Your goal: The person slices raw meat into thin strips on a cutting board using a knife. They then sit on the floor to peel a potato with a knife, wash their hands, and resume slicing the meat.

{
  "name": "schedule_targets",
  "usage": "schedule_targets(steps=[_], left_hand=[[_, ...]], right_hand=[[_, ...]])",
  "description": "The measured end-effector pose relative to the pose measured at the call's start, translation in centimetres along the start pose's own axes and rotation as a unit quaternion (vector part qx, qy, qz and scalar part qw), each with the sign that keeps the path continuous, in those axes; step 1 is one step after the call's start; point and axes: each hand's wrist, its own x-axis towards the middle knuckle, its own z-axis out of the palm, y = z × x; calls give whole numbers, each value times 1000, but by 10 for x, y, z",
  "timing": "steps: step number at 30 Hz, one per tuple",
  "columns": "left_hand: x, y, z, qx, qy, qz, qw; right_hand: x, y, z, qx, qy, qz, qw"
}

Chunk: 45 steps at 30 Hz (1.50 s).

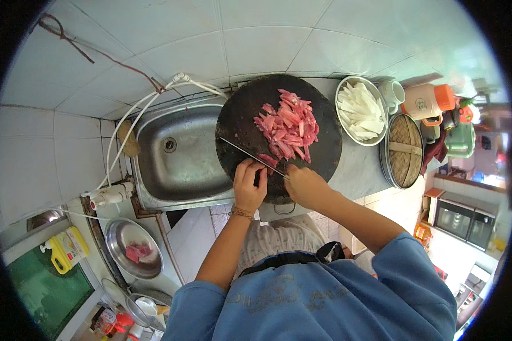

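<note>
A pile of raw red meat strips lies on a round dark chopping block. My right hand grips the handle of a knife, whose blade runs up and left across the block, seen almost edge-on. Just below the blade, my left hand has its fingers bent down beside it. A small piece of meat shows along the blade at my left fingertips. Whether those fingers pinch more meat is hidden by the hand itself.
A steel sink adjoins the block on the left. Rightward stand a bowl of pale cut strips, a mug, a woven bamboo lid and an orange-topped flask. A metal basin with raw meat sits lower left, near a yellow jug.
</note>
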Motion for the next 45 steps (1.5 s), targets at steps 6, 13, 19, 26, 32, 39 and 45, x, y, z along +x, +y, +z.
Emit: schedule_targets(steps=[6, 13, 19, 26, 32, 39, 45], left_hand=[[-5, -2, 1, 20, -17, 4, 1000], [-4, -4, 1, -4, 1, 21, 1000], [6, 13, -1, 5, 4, -21, 1000], [43, 28, 14, 190, -123, -56, 972], [72, 26, 15, 237, -268, -83, 930], [85, 14, -2, 110, -346, -89, 928], [94, -8, -18, 132, -306, -55, 941]], right_hand=[[16, -11, 26, -6, 49, 1, 999], [25, 12, -17, 180, 99, -52, 977], [-28, 14, -44, 258, 144, 69, 953], [-66, 33, -18, 297, 174, 114, 932], [-82, 42, -4, 286, 195, 93, 933], [-88, 50, 2, 305, 206, 98, 925], [-87, 53, 8, 276, 195, 104, 935]])
